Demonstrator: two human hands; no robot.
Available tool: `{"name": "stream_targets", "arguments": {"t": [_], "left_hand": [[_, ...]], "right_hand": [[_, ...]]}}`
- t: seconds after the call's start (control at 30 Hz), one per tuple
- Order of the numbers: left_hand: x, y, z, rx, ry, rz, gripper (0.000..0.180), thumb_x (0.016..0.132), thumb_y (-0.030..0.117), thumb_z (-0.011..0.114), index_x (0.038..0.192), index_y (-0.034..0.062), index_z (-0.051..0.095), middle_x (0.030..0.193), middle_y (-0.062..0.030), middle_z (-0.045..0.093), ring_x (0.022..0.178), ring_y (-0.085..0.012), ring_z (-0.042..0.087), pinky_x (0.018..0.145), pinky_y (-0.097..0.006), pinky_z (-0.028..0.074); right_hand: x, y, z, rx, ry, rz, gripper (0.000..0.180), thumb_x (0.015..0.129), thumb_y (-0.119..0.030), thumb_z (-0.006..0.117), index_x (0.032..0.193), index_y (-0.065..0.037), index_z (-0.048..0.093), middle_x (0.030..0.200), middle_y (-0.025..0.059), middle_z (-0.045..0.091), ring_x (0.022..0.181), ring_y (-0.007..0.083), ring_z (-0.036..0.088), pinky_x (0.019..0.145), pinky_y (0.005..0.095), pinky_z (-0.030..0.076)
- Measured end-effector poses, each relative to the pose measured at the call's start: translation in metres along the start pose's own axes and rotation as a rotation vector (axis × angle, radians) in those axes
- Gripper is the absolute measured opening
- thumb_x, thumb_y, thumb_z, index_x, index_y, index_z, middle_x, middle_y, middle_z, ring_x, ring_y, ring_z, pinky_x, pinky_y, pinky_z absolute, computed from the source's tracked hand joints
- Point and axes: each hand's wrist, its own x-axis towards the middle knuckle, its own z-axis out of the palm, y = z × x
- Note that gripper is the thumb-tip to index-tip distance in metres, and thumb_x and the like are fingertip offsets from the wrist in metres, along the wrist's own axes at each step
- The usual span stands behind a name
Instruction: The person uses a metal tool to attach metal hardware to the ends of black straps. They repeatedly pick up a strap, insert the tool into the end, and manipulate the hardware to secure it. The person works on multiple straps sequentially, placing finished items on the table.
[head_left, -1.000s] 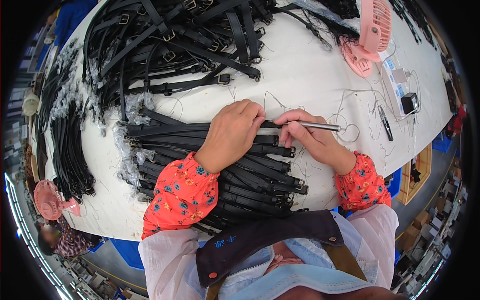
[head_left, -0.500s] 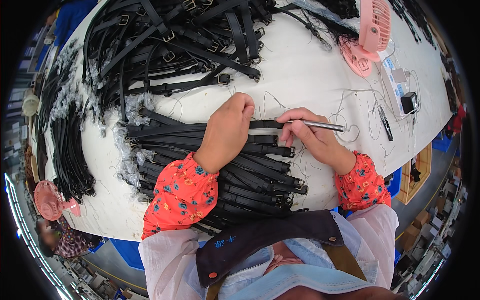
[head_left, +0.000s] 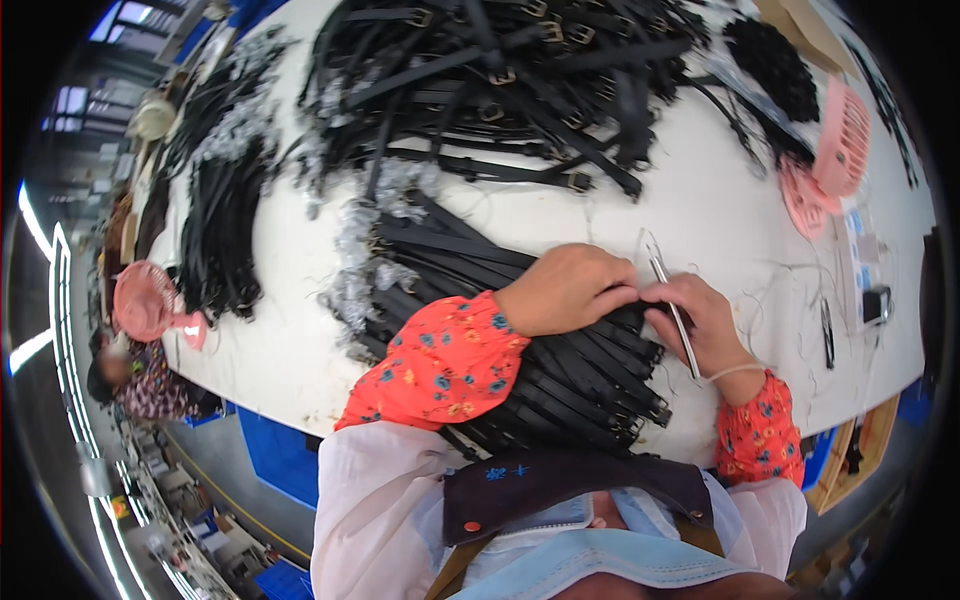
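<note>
Straps, black, lie stacked [head_left: 560, 370] near the white table's [head_left: 700, 210] front edge. Left hand [head_left: 568, 290] presses curled fingers onto them; right hand [head_left: 705, 325] pinches a slim metal tool [head_left: 672, 300]. Bare tabletop opens rightward.

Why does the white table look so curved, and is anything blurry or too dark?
Head view: the fisheye lens bends the white table toward the rim; corners are black. Light is even and soft. The left hand, right hand and black straps look sharp; the rim smears.

Black straps [head_left: 560, 370] on a white table [head_left: 700, 215], red floral sleeves [head_left: 440, 365], pink fans [head_left: 845, 140].
</note>
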Motion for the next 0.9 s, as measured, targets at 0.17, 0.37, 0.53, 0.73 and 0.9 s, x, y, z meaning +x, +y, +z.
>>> {"name": "stream_targets", "arguments": {"t": [0.17,0.37,0.53,0.73,0.9], "left_hand": [[0.000,0.003,-0.003,0.065,0.071,0.043,0.012,0.090,0.016,0.072,0.095,0.0051,0.069,0.093,-0.0118,0.066,0.090,-0.0337,0.064,0.080,-0.042,0.050],[-0.023,0.026,-0.012,0.267,-0.027,-0.038,0.037,0.089,0.021,0.075,0.121,0.0066,0.062,0.115,-0.0123,0.064,0.111,-0.0336,0.061,0.102,-0.047,0.046],[-0.088,0.058,-0.046,0.474,-0.034,-0.130,0.072,0.087,0.034,0.079,0.147,0.0087,0.048,0.158,-0.0189,0.038,0.148,-0.0365,0.036,0.124,-0.055,0.025],[-0.196,0.093,-0.048,0.584,-0.121,-0.382,0.127,0.061,0.062,0.087,0.162,0.0122,0.028,0.168,-0.0224,0.018,0.155,-0.0445,0.017,0.123,-0.061,0.018],[-0.238,0.078,-0.007,0.667,-0.054,-0.392,0.134,0.056,0.073,0.082,0.162,0.0119,0.027,0.169,-0.0227,0.016,0.156,-0.0450,0.012,0.123,-0.065,0.012]], "right_hand": [[0.001,-0.002,0.002,0.011,0.032,-0.009,0.032,0.085,0.001,0.075,0.114,-0.011,0.069,0.099,0.0131,0.071,0.089,0.0328,0.068,0.077,0.0388,0.055],[-0.003,-0.003,0.003,0.089,-0.009,-0.023,0.028,0.090,-0.005,0.072,0.117,-0.010,0.068,0.113,0.0120,0.074,0.100,0.0336,0.069,0.088,0.0399,0.056],[-0.004,-0.008,0.006,0.049,-0.033,-0.096,0.029,0.094,-0.014,0.070,0.122,-0.010,0.064,0.123,0.0116,0.072,0.105,0.0358,0.068,0.092,0.0427,0.054],[-0.008,-0.006,0.007,0.059,-0.051,-0.067,0.023,0.104,-0.015,0.056,0.126,-0.008,0.057,0.136,0.0126,0.066,0.116,0.0369,0.062,0.103,0.0424,0.048],[-0.008,-0.011,0.013,-0.010,-0.070,-0.128,0.021,0.103,-0.016,0.058,0.123,-0.008,0.059,0.135,0.0120,0.067,0.118,0.0370,0.062,0.102,0.0423,0.048]]}}
